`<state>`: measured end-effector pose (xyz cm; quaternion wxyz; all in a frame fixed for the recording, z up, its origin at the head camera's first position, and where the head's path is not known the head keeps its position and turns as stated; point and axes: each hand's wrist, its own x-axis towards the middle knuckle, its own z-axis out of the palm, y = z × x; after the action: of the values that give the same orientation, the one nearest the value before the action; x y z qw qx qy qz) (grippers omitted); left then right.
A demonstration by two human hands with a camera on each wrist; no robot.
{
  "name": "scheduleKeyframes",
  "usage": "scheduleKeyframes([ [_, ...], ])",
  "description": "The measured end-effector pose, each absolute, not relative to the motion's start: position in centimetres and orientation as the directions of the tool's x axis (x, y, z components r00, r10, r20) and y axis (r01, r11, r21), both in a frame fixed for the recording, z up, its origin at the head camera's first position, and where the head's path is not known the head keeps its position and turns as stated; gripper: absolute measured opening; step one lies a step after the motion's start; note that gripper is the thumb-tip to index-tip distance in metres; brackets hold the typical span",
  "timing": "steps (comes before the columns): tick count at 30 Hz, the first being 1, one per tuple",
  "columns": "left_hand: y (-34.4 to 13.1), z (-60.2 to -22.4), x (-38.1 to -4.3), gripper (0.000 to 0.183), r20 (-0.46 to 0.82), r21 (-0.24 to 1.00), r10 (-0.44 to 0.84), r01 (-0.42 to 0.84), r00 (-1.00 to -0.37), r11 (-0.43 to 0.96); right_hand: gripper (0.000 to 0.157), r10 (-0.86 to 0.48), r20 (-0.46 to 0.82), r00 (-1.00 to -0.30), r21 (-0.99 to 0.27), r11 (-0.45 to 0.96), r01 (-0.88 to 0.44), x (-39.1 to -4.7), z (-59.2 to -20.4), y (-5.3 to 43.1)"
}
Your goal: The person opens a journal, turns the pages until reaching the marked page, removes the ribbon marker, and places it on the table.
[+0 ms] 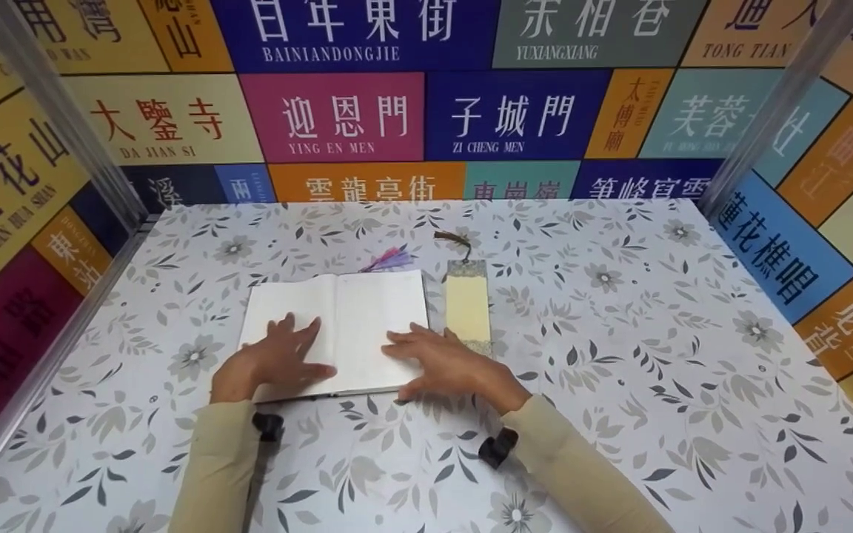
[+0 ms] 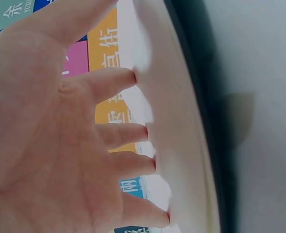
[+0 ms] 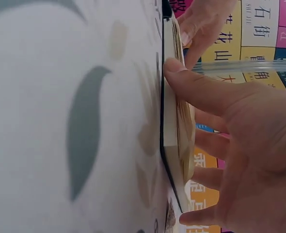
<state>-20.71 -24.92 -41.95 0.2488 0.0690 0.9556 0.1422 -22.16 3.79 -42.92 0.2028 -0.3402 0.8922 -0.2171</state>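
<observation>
An open notebook (image 1: 360, 318) with blank cream pages and a dark cover lies flat on the table. My left hand (image 1: 275, 363) rests on its left page with spread fingers; in the left wrist view the fingertips (image 2: 142, 132) touch the paper. My right hand (image 1: 449, 363) lies over the right page's outer edge, its fingers extended. In the right wrist view the right thumb (image 3: 174, 65) touches the edge of the page block (image 3: 170, 116). Neither hand grips anything that shows.
A yellow bookmark (image 1: 466, 303) with a dark cord lies right of the notebook, partly behind my right hand. A purple and pink tassel (image 1: 391, 257) sticks out above the notebook. The table (image 1: 619, 355) has a floral cloth; panels with lettering (image 1: 338, 118) stand around it.
</observation>
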Motion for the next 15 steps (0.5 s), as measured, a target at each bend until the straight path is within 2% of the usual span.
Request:
scheduleKeyframes([
  [3,-24.8,-42.1,-20.6,0.098,-0.460,0.318,0.201,0.051,-0.865,0.947,0.070,-0.709,-0.241,-0.663,-0.535,0.667,-0.519,-22.3,-42.6,4.1],
  [6,-24.9,-42.1,-20.5,0.099,-0.459,0.339,0.209,0.047,-0.863,0.940,0.058,-0.737,-0.217,-0.641,-0.573,0.628,-0.527,-22.7,-42.2,4.4],
  [12,-25.0,-41.8,-20.7,0.096,-0.461,0.333,0.200,0.041,-0.864,0.942,0.037,-0.763,-0.070,-0.642,-0.669,0.514,-0.537,-23.6,-42.2,4.9],
  [15,-25.0,-41.7,-20.8,0.096,-0.467,0.327,0.193,0.034,-0.863,0.944,0.040,-0.744,-0.004,-0.668,-0.660,0.504,-0.558,-24.0,-42.4,4.9],
])
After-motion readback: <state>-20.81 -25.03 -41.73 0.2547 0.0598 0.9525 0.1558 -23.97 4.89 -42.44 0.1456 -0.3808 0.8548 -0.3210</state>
